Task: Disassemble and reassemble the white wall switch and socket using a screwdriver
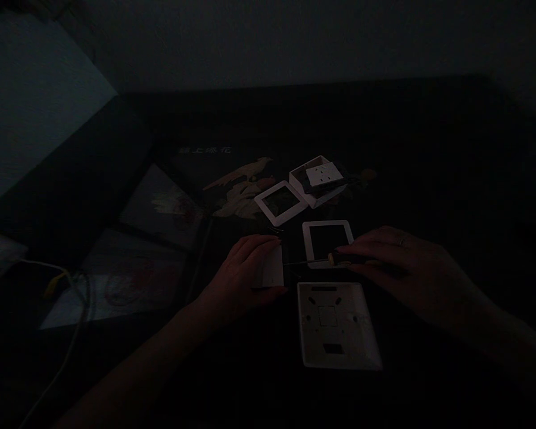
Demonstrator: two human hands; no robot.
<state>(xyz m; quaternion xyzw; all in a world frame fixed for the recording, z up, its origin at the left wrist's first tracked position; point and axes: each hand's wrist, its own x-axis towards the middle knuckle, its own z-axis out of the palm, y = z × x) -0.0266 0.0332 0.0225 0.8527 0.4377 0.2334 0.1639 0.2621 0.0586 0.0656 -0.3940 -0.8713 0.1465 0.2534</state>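
Note:
My left hand is closed around a white socket panel, fingers along its top edge and thumb below. In my right hand is a screwdriver with a yellowish collar; its thin shaft points left, and the tip is close to the panel's right side. Whether the tip touches a screw is too dark to tell. Under the shaft lies a white square frame. Nearer to me sits a white wall box with slots and holes in its base.
Farther back, a second white frame leans by another box with a socket insert resting in it. The dark tabletop carries a bird picture. At left, a white cable runs from a white power strip. The scene is very dim.

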